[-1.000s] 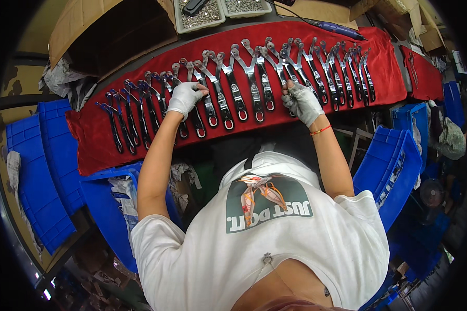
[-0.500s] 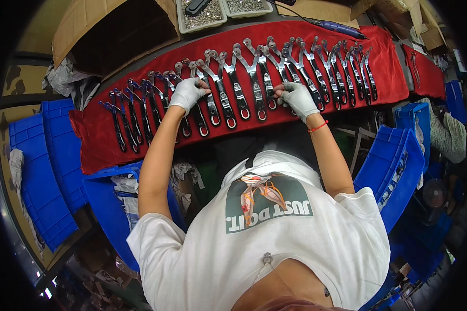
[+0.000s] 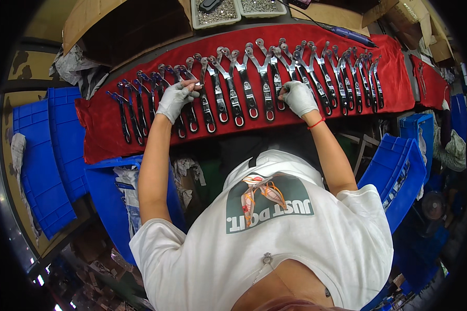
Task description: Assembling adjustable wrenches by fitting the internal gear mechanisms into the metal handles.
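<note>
A long row of metal tools [image 3: 248, 90] lies on red cloth [image 3: 306, 115], each with a bright forked head and a dark handle ending in a loop. Their exact kind I cannot make out. My left hand [image 3: 174, 101], gloved in white with bare fingertips, is over the left-middle of the row. Its thumb and fingers are pinched together beside the forked heads; what they hold is too small to tell. My right hand [image 3: 300, 98], gloved likewise, has its fingers closed by a handle right of the middle. Whether it grips anything is hidden.
Behind the cloth stand two trays of small metal parts [image 3: 217, 14], an open cardboard box [image 3: 132, 33] and a purple corded tool [image 3: 350, 35]. Blue crates [image 3: 32, 155] stand at my left, and another blue crate [image 3: 386, 163] at my right.
The view has shifted slightly, moving the row right and down in the picture. My left hand has moved a little left against the tools, its fingers now by the forked heads. The right hand stays closed.
</note>
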### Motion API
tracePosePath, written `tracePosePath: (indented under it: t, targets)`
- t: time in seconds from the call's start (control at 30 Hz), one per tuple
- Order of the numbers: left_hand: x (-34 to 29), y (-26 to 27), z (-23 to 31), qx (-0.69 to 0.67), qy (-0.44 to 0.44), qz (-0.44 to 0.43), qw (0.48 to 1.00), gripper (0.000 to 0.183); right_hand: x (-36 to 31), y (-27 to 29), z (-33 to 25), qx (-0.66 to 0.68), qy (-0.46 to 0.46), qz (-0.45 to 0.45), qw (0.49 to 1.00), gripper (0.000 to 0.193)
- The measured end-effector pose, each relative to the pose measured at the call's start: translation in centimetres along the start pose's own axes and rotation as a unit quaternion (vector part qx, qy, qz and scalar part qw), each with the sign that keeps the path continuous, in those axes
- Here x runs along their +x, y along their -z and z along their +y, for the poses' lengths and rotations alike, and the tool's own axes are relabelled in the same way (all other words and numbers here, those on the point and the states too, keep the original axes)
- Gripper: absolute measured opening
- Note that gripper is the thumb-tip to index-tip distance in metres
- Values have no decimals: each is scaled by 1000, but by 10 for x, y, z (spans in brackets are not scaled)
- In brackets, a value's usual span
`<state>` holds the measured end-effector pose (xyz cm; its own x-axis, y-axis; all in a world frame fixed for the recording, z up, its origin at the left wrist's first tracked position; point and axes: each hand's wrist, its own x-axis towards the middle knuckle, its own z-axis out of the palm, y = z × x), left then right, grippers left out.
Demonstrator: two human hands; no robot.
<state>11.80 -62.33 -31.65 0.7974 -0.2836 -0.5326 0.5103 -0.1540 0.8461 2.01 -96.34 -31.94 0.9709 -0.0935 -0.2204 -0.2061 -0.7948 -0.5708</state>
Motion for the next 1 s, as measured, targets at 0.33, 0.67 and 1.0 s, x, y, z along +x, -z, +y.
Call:
tracePosePath:
  t: [0.33,0.67,1.0]
  targets:
    - [6,-13,-9,358,-54,31,932,21,-4,2,8,457,-123,-137,870,19]
    - [16,-17,12,526,-5,-14,850,28,-22,-17,-3,686,-218,-133,681,20]
    - [15,-9,4,283,-13,-60,957,22,-28,-16,-7,705,-183,-127,673,23]
